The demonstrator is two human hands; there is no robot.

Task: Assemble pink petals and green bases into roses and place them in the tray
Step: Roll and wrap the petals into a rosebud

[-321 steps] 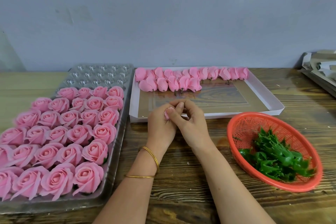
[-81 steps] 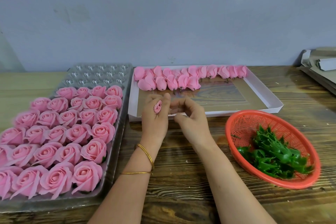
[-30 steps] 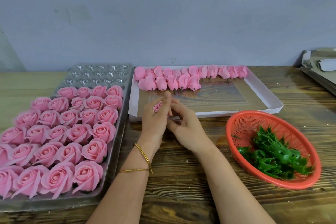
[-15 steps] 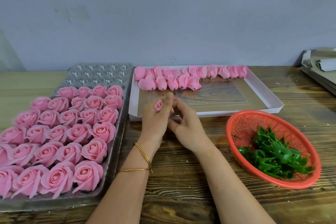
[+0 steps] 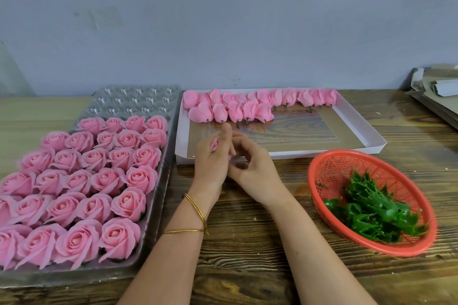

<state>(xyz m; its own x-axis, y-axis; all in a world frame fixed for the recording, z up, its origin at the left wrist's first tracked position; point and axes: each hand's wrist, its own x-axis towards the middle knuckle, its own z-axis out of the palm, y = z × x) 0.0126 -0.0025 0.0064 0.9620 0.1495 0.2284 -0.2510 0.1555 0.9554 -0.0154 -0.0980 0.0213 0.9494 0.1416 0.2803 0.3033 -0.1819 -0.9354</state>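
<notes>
Your left hand [image 5: 210,164] has its grip closed on the pink bud [image 5: 214,144], upright over the white box [image 5: 297,153] rim, probably so your curled right hand [image 5: 255,169], its grip impossible to tell, can work the petals.

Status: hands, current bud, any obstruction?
Left hand grips pink bud; right hand pinches its lower petals. Green bases sit in red basket. Far pockets of tray empty; nothing blocks the way.
</notes>
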